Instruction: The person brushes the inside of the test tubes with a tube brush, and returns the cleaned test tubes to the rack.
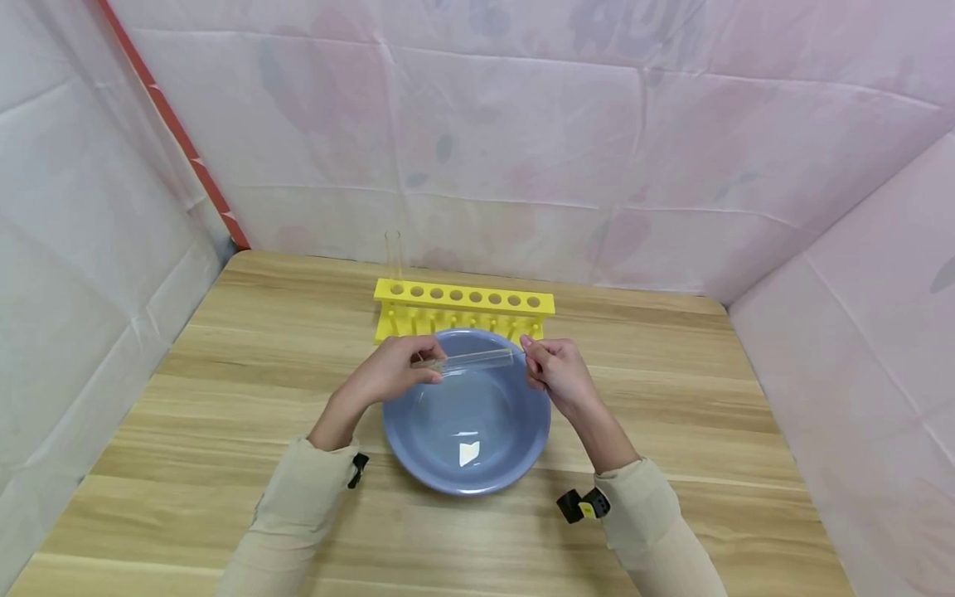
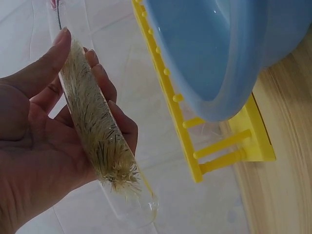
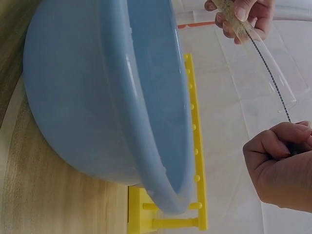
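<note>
My left hand (image 1: 395, 367) grips a clear glass test tube (image 1: 477, 359) that lies nearly level above the blue basin (image 1: 395, 435). Inside the tube, within the left fingers, sits the bristle head of a test tube brush (image 2: 97, 122); the tube's rounded end sticks out past the bristles. A twisted wire runs from the bristles out of the tube's mouth, plain in the right wrist view. The right hand (image 1: 558, 371) pinches that wire just beyond the mouth, with fingers curled. Water stands in the basin below both hands.
Behind the basin stands a yellow test tube rack (image 1: 466, 296) with a row of holes and pegs. Another glass test tube (image 1: 394, 257) stands upright in its leftmost hole. The wooden table (image 1: 261, 365) ends at cloth walls on the far side and both flanks.
</note>
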Tool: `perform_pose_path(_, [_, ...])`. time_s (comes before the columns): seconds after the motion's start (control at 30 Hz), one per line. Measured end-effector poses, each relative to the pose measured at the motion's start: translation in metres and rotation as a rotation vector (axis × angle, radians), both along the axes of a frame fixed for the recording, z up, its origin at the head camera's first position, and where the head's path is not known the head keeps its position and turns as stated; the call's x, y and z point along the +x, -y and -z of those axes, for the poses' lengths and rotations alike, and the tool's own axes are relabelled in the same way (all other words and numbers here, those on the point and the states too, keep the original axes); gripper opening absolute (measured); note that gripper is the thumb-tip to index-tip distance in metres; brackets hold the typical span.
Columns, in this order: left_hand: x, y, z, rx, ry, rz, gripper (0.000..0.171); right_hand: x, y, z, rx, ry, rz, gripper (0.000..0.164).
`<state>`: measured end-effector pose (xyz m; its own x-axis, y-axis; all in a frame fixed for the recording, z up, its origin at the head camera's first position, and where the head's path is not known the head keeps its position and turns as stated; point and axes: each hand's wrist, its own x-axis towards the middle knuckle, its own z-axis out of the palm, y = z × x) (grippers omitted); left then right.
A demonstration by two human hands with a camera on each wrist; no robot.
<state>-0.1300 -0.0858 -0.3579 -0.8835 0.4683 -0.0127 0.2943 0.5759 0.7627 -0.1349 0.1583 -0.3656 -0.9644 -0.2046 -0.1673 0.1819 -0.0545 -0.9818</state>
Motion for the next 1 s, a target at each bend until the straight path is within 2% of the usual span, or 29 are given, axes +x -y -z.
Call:
perform_pose_path(0.17, [0.0, 0.0017, 0.0002, 0.03, -0.015, 0.018, 0.013, 0.0001, -0.0001, -0.0005, 0.0, -0.01, -0.005, 0.048])
perform_pose_path(0.2, [-0.0017, 0.0032, 0.0042, 0.045, -0.033, 0.032, 0.013, 0.0001, -0.0002, -0.0005, 0.002, -0.013, -0.006, 0.047])
perform_pose_path(0.3, [-0.0009, 0.004, 0.0024, 0.057, -0.039, 0.044, 0.013, 0.0001, -0.0004, -0.0005, 0.01, -0.025, -0.006, 0.047])
perform_pose_path(0.7, [0.0003, 0.0026, -0.0027, 0.016, 0.006, 0.031, 0.015, 0.0009, -0.0001, 0.0001, 0.049, -0.041, -0.007, 0.045])
perform_pose_path(1.0, [0.0001, 0.0036, -0.0047, 0.033, 0.017, 0.047, 0.013, 0.0002, -0.0031, 0.0024, 0.125, -0.136, -0.019, 0.045])
